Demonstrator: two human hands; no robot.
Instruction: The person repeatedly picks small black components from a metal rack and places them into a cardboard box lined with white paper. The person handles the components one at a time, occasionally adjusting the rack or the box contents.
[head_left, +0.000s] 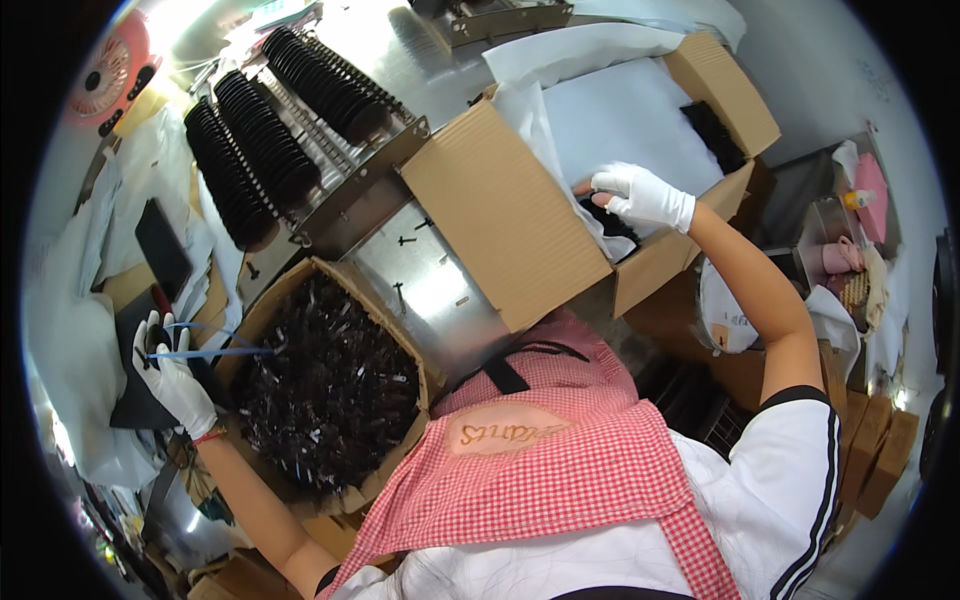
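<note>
My left hand (178, 382), in a white glove, is at the left beside an open carton (418, 402) full of glossy dark, narrow pieces (325, 385). Its fingers are bent around a thin blue strip (215, 352), which reaches over the carton's edge. Small dark bits show at the fingertips; what they are I cannot make out. My right hand (645, 197), gloved in white with thumb and forefinger bare, is over the larger open carton (510, 215). Its fingers are curled at black bristly pieces (618, 226) beside white lining sheet (610, 110); the hand partly hides them.
Metal racks bearing rows of black pieces (265, 130) stand on the metal table (430, 275), where a few small black parts (400, 293) lie. More black pieces (712, 135) sit at the carton's far right. A phone-like dark slab (162, 248) and a pink fan (112, 70) are left.
</note>
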